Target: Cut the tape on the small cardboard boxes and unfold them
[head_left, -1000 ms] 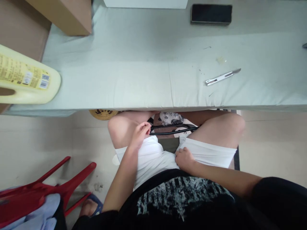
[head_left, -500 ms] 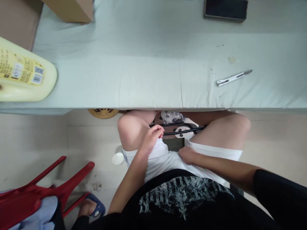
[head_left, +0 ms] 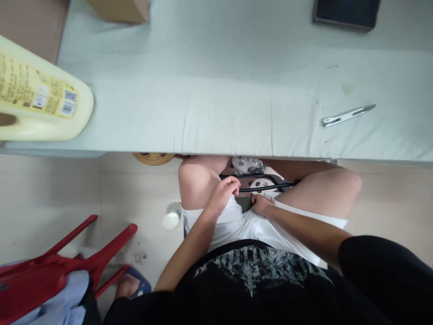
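Note:
My left hand (head_left: pixel 227 193) rests over my left thigh with its fingers curled closed. A black bar (head_left: pixel 267 187) runs right from beside its fingertips; I cannot tell whether the hand grips it. My right hand (head_left: pixel 262 206) is a loose fist low against the white shorts (head_left: pixel 233 223), between my thighs. Whatever may be inside either hand is hidden. Below the table edge, between my knees, lie a panda-print surface (head_left: pixel 260 184) and crumpled clear plastic (head_left: pixel 248 165).
A table with a pale green cloth (head_left: pixel 219 90) spans the view ahead. On it are a pale yellow jug (head_left: pixel 50 126), a cardboard box (head_left: pixel 122 10), a black box (head_left: pixel 347 13) and a craft knife (head_left: pixel 348 115). Lower left stand a red stool (head_left: pixel 74 266) and a white cup (head_left: pixel 171 220).
The view has shifted, so the table items sit further right. My right hand has moved slightly up between the thighs. The left hand keeps its curled pose.

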Demonstrator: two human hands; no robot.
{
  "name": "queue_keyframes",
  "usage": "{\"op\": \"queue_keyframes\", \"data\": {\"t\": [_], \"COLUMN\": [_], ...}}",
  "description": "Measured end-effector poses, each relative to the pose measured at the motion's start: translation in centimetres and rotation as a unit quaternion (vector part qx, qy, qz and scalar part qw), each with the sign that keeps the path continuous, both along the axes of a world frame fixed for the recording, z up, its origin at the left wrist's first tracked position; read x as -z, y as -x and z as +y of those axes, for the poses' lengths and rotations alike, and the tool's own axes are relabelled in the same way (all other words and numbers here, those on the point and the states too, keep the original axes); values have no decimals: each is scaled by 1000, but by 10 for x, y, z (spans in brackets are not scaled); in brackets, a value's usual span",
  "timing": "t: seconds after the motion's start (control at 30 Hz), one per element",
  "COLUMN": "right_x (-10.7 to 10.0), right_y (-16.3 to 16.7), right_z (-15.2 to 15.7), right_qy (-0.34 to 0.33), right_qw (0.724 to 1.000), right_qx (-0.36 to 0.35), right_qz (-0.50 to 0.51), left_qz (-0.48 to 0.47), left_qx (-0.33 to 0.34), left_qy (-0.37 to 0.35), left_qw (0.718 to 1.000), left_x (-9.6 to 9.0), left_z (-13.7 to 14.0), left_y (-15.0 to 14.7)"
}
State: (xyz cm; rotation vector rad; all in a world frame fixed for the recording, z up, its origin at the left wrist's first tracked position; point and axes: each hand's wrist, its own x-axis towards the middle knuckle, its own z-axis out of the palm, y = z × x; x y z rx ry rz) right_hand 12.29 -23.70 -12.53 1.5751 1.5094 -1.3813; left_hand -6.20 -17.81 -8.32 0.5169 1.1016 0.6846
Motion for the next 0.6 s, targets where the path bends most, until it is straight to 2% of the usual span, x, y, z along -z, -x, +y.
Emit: {"op": "queue_keyframes", "data": {"t": [0.13,0.27,0.33,0.43,0.53,0.6], "right_x": [-10,-35,-60,-105,-143,-160], "right_y": [8,4,-13,-54,-97,-119], "right_z": [-11,7,20,28,15,-1], "right_qy": [-23,-22,-21,-10,62,126], "right_qw": [992,984,986,991,983,970], "right_qx": [-117,-174,-166,-104,-42,-7], "right_qz": [-29,-5,25,88,169,210], "left_qz": [15,40,54,62,49,35], "left_qx": [1,-15,-37,-69,-96,-107], "left_qy": [-26,-35,-29,-11,8,19], "left_qw": [1000,998,997,996,994,993], "left_x": [3,1,-2,-7,-9,-8], "left_z": [-3,-5,-5,-2,6,12], "left_y": [-12,-17,-15,-8,-8,-15]}}
